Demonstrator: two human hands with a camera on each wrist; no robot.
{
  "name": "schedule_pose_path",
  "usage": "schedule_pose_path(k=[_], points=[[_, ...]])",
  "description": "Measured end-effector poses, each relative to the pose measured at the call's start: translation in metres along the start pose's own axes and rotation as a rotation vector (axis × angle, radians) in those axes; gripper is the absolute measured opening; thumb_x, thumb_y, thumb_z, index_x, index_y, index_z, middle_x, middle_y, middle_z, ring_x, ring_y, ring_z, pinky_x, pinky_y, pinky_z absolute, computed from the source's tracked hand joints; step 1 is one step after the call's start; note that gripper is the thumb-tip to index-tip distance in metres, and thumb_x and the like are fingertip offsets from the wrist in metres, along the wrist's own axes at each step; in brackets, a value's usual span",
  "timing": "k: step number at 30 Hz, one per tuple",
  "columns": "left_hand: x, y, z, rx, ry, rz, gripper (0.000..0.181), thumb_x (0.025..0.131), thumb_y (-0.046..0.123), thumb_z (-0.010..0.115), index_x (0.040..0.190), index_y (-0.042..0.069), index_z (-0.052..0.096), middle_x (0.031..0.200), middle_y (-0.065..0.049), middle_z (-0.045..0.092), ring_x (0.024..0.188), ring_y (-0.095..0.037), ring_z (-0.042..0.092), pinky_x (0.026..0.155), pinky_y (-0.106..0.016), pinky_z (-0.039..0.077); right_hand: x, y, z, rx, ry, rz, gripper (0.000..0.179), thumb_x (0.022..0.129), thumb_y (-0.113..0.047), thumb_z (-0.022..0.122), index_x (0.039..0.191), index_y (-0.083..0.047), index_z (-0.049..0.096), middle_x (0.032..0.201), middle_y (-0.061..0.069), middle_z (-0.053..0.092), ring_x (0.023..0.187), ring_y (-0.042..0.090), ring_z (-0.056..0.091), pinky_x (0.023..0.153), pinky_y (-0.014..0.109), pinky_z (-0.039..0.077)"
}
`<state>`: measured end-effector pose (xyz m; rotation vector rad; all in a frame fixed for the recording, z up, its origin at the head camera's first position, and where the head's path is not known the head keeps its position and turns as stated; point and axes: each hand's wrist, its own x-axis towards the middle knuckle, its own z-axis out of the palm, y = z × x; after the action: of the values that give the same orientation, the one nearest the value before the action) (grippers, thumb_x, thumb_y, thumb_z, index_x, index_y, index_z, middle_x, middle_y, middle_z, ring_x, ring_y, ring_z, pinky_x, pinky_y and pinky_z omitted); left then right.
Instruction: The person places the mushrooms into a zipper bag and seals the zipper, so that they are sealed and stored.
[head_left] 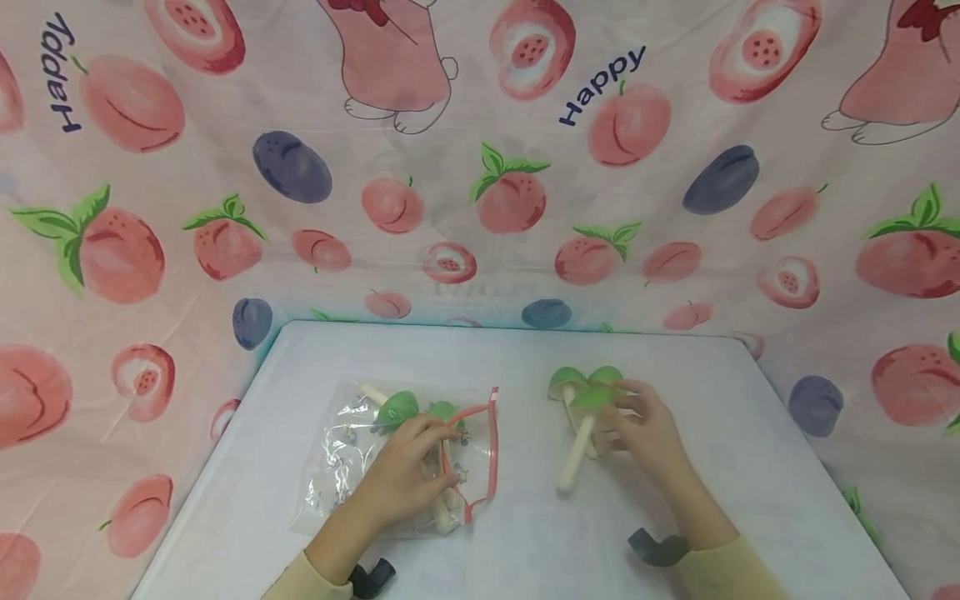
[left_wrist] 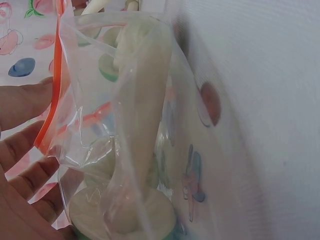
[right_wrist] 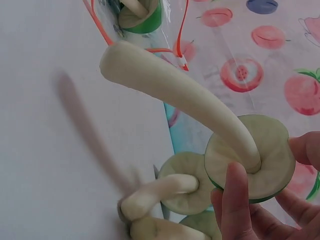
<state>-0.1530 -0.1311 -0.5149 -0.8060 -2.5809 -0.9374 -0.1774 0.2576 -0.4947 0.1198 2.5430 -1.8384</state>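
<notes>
Mushrooms [head_left: 595,397] with green caps and pale stems, three of them, gather at your right hand [head_left: 647,421] on the right half of the white table [head_left: 532,542], toward its far edge. Your right thumb and fingers pinch the cap of one, the held mushroom [right_wrist: 227,125], whose stem slants toward the near edge, raised off the surface. Just beside it, partly covered by it from above, are the other two mushrooms [right_wrist: 182,187].

On the table's left half lies one clear bag [head_left: 337,479] with a red zip strip [head_left: 492,454], its mouth open toward the right edge. Two bagged mushrooms [head_left: 397,411] show their green caps from above; the film blurs any fuller count. Your left hand [head_left: 405,471] lies across the bag at its mouth, fingers spread and touching the strip; whether they grip it, I cannot tell.

Two black pieces [head_left: 657,547] sit at your wrists, one by each of your two sleeves [head_left: 731,575]. One fruit-printed cloth [head_left: 450,200] hangs beyond the far edge, reading "Happy" twice.
</notes>
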Motion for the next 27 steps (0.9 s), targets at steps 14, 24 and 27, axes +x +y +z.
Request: schedule_pose_path(k=[14,24,27], points=[[0.0,0.001,-0.001,-0.001,-0.006,-0.009,0.06,0.072,0.016,0.1,0.126,0.022,0.074,0.125,0.009,0.067,0.122,-0.014,0.062,0.106,-0.039,0.058,-0.002,-0.008,0.024,0.046,-0.023,-0.01,0.056,0.106,-0.019,0.069,0.156,-0.009,0.047,0.141,0.031,0.062,0.094,0.018,0.076,0.072,0.036,0.068],[0.0,0.001,-0.001,0.004,-0.003,0.002,0.059,0.072,0.016,0.099,0.125,0.024,0.074,0.124,0.009,0.067,0.122,-0.014,0.062,0.106,-0.039,0.058,-0.003,-0.015,0.043,0.106,-0.041,-0.021,0.053,0.104,-0.016,0.07,0.153,-0.008,0.05,0.136,0.033,0.063,0.088,0.025,0.079,0.071,0.041,0.069],[0.0,0.001,-0.001,0.005,-0.002,0.005,0.059,0.072,0.016,0.099,0.125,0.024,0.074,0.124,0.009,0.067,0.121,-0.013,0.062,0.105,-0.038,0.058,-0.004,-0.017,0.048,0.112,-0.045,-0.03,0.052,0.104,-0.017,0.07,0.152,-0.009,0.051,0.135,0.031,0.064,0.089,0.024,0.079,0.071,0.04,0.069]])
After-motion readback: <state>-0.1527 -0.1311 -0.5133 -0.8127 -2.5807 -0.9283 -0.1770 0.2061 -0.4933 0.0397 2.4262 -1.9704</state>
